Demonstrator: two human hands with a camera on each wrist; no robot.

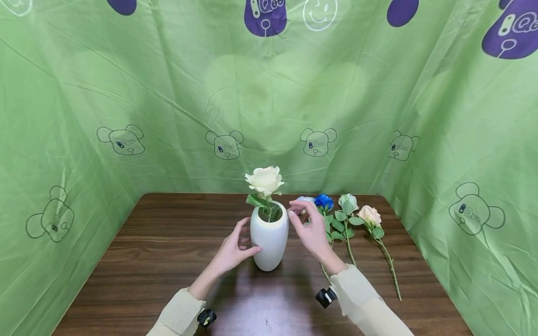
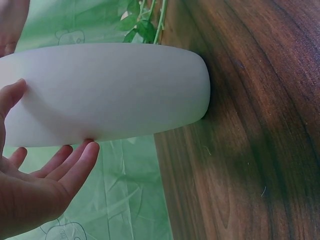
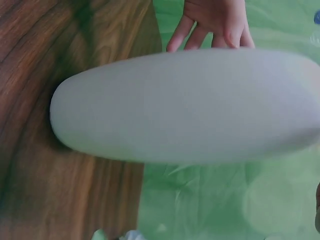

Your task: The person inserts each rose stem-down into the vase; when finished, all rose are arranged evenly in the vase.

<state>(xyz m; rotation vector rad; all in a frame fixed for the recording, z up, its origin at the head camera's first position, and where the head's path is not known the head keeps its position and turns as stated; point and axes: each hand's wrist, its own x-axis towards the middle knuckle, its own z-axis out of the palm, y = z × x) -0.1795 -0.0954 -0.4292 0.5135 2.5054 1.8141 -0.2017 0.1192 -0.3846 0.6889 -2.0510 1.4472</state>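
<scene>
A white vase (image 1: 270,242) stands upright on the table, with one cream rose (image 1: 265,180) in its mouth, leaning slightly left. My left hand (image 1: 232,249) is at the vase's left side, thumb and fingers spread around it; in the left wrist view the left hand (image 2: 45,185) touches the vase (image 2: 115,92) with its fingertips. Beside the rim on the right is my right hand (image 1: 313,231), its fingers bent loosely and holding nothing visible. The vase (image 3: 185,107) fills the middle of the right wrist view, with the left hand (image 3: 215,22) behind it.
Several flowers lie on the table (image 1: 168,252) to the right: a blue rose (image 1: 324,201), a pale green-white one (image 1: 348,202), a peach rose (image 1: 370,215) and a whitish one partly behind the right hand. A green curtain (image 1: 176,93) surrounds the back and sides.
</scene>
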